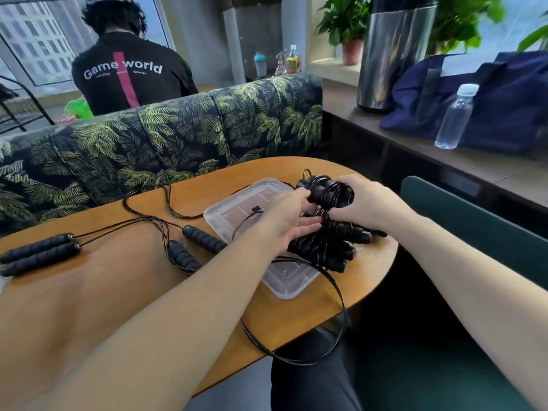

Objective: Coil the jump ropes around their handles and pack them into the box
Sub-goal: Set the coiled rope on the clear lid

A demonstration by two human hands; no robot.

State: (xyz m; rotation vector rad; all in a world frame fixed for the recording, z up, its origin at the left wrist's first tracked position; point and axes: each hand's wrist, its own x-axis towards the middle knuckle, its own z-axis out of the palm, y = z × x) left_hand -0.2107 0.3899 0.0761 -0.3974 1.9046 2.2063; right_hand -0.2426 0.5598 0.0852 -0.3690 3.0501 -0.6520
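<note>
Hands grip ridged black handles over clear plastic box.

"Game world" in white on black T-shirt back, smaller line beneath illegible

Clear box interior mostly bare at far-left half; one cable end lies inside. Near-right half covered by coiled handle bundles and both hands. Loose cable loop overhangs table edge near lap. Left of box: two handles just beside wall, handle pair farther left, cable strung between. Near-left tabletop bare.
</note>
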